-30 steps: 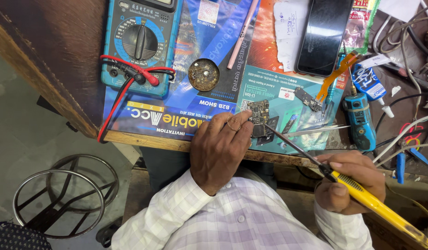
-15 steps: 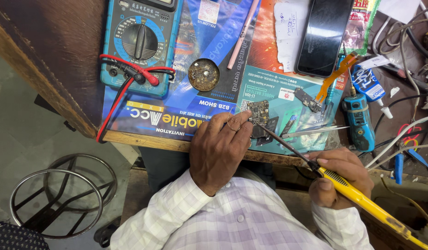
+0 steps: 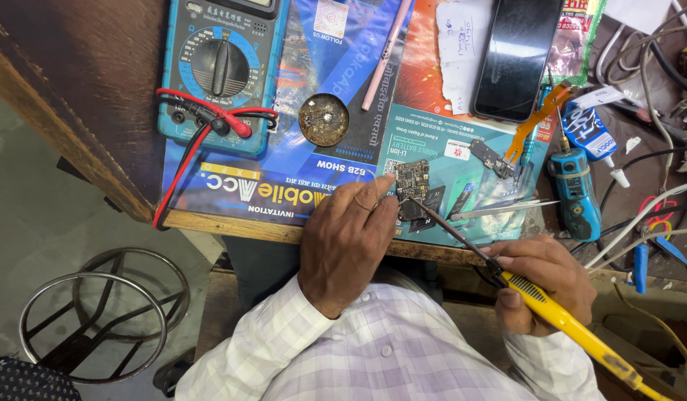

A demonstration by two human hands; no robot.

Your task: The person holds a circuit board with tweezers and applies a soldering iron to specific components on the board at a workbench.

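Now circuit board [image 3: 412,180] just beyond left hand [image 3: 349,241] fingers [image 3: 378,190]; soldering iron [image 3: 551,315] tip touching.

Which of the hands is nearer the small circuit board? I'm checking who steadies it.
Left. The left hand rests its fingertips on the circuit board. The right hand stays lower right, holding a yellow soldering iron whose tip reaches the board.

Yellow soldering iron [image 3: 559,315], blue multimeter [image 3: 221,70], checked sleeves [image 3: 284,327].

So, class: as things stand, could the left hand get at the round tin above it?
Probably yes. The left hand rests on the small circuit board, and only bare mat lies between it and the round tin.
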